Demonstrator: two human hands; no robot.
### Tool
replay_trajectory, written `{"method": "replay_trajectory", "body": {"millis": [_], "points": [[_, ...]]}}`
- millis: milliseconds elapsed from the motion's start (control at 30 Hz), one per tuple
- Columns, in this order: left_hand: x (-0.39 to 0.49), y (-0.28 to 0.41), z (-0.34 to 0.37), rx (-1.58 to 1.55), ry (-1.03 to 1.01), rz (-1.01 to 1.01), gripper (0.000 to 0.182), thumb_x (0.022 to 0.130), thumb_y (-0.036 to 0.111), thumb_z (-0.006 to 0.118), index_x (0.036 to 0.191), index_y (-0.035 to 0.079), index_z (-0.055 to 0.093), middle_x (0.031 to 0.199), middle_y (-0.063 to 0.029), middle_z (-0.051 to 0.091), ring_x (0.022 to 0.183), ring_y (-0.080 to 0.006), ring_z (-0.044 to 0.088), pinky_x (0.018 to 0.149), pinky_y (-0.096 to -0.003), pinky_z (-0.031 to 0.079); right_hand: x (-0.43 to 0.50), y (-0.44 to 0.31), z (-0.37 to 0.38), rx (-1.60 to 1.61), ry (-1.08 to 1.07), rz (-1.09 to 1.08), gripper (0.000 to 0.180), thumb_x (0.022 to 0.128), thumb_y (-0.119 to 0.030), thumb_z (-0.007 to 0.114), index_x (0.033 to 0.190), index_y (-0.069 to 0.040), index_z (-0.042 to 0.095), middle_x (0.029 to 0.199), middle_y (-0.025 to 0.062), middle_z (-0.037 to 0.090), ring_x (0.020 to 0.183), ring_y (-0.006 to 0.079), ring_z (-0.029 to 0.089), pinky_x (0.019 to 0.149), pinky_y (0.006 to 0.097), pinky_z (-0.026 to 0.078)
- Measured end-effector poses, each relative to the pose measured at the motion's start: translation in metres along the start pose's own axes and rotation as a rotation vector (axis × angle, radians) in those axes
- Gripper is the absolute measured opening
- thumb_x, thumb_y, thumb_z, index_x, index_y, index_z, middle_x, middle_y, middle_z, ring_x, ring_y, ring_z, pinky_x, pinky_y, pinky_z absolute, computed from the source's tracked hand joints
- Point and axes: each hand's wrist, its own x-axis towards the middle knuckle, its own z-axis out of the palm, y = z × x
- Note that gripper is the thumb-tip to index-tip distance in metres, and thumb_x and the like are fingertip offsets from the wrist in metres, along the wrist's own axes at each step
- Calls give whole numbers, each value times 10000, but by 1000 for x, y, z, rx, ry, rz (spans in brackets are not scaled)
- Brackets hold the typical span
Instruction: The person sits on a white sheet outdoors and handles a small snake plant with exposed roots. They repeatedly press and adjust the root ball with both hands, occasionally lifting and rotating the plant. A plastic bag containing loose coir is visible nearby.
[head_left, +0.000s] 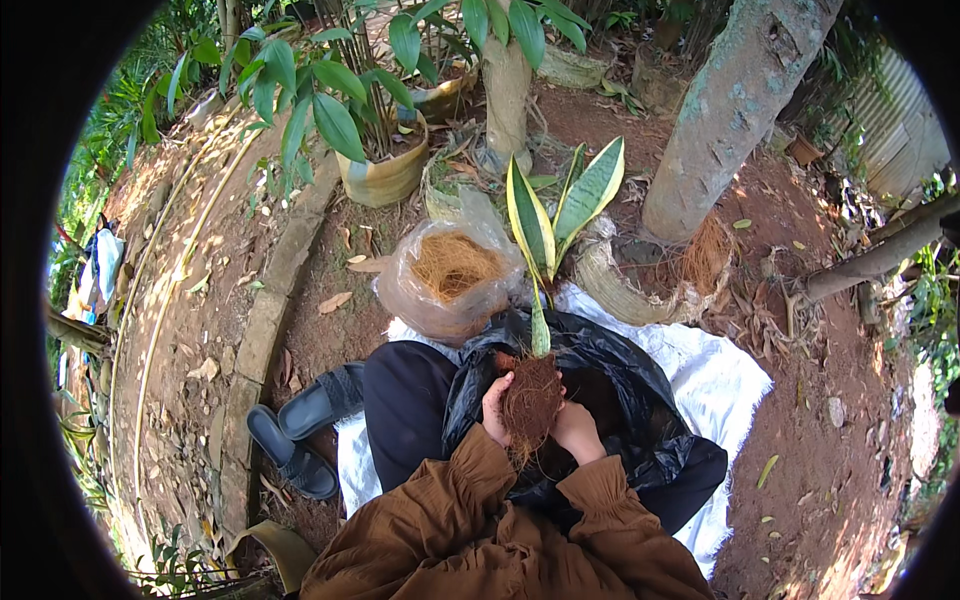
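Between my left hand (496, 411) and my right hand (579, 433) is a brown, fibrous root ball (531, 405), held from both sides over my lap. A variegated snake plant leaf (540, 330) rises from its top. Larger yellow-edged snake plant leaves (531, 217) stand just beyond; their base is partly hidden. Under my hands a black plastic bag (637, 375) lies spread across my legs, with dark material inside. A clear plastic bag (420, 307) beyond my left knee holds loose tan fibre (456, 264).
A white woven sheet (720, 375) lies beneath me. Dark slides (307, 427) rest at the left by a stone edging (259, 337). Ahead stand a potted plant (386, 176), a slim trunk (506, 105) and a thick leaning trunk (720, 127). A curled woven sack (622, 289) lies near the trunk.
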Motion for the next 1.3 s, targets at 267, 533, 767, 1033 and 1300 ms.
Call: {"method": "replay_trajectory", "body": {"millis": [267, 533, 767, 1033, 1300], "points": [[-2, -12, 5, 10, 23, -66, 653, 936, 433, 479, 1416, -8, 440, 1342, -197, 561, 1160, -340, 590, 1003, -471, 479, -27, 24, -24, 137, 220, -65, 217, 762, -115, 738, 956, -20, 715, 921, 212, 700, 846, 381, 684, 769, 428, 552], [1, -23, 3, 128, 83, -129, 576, 949, 357, 481, 1375, -30, 480, 1316, -201, 585, 1141, -324, 612, 1011, -459, 482, -50, 27, -81, 824, 395, -57, 251, 870, 20, 679, 1120, -1, 668, 972, 40, 705, 830, 97, 650, 745, 231, 520], [1, -31, -1, 158, 81, -133, 487, 974, 326, 461, 1345, 15, 518, 1296, -173, 604, 1160, -283, 606, 1032, -419, 464, -72, -27, -86, 609, 624, -289, 221, 862, 22, 685, 1082, 5, 667, 1040, 103, 696, 930, 172, 679, 814, 270, 539], [2, -28, -7, 150, 24, -53, 466, 983, 291, 433, 1355, 20, 511, 1335, -156, 582, 1212, -263, 577, 1062, -414, 441, -78, -38, -64, 246, 658, -367, 304, 884, -93, 650, 1187, -68, 673, 1256, 101, 652, 1226, 270, 580, 1054, 450, 381], [5, -28, -10, 259, -40, -91, 481, 977, 221, 459, 1410, 12, 446, 1388, -156, 542, 1263, -266, 546, 1092, -418, 416, -84, -35, -53, -33, 501, -227, 478, 966, -220, 550, 1432, -128, 495, 1458, 70, 511, 1402, 296, 411, 1130, 599, 204]]}}
